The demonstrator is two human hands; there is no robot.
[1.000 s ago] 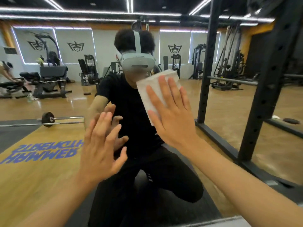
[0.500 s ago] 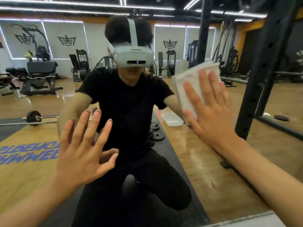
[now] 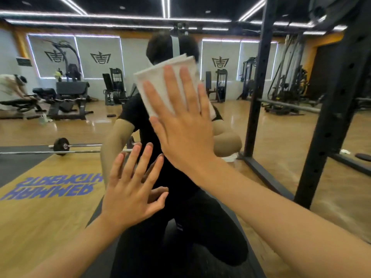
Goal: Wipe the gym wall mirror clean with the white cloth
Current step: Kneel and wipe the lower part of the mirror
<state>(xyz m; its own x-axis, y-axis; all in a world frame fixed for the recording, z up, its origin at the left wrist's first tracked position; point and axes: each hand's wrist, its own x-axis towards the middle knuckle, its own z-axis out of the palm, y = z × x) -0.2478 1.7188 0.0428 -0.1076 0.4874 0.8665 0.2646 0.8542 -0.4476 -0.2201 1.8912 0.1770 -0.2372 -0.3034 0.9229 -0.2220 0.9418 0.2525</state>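
The wall mirror fills the whole view and reflects the gym and a kneeling person in black. A folded white cloth lies flat against the glass at upper centre. My right hand presses it there with straight, spread fingers over its lower half. My left hand rests flat on the glass below and to the left of the cloth, fingers spread, holding nothing. The cloth hides the reflected person's head.
A black rack upright stands close on the right, with a second post beside it. The reflection shows a barbell on the wooden floor, weight machines at the back and another person at far left.
My right hand has swept the cloth across the glass, out to the right and back to the centre, now higher over the reflected head. My left hand stays pressed to the mirror.
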